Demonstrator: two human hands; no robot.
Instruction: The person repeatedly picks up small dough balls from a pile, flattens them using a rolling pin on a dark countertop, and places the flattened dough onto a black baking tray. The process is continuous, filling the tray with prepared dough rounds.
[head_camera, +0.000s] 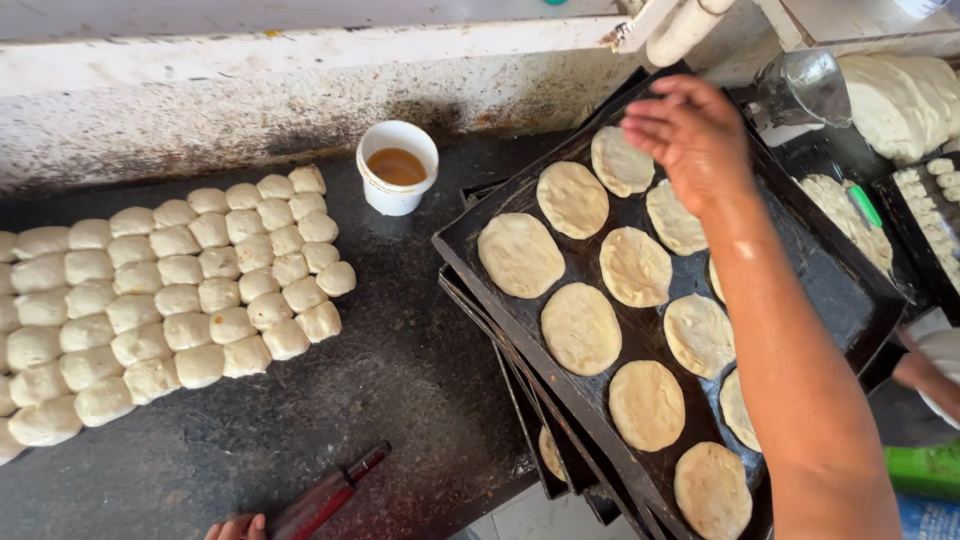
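Ten or so flattened dough rounds lie spaced on the black tray, so none stick. The right hand hovers open over the far rounds; the left hand is barely visible, its grip unclear, beside a rolling pin on the desk.

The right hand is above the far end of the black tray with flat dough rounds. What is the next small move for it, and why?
Probably the right hand should lower onto the farthest dough round and press or settle it flat. The hand hovers open just above that round at the tray's far corner, holding nothing, while the other rounds already lie flat in rows.
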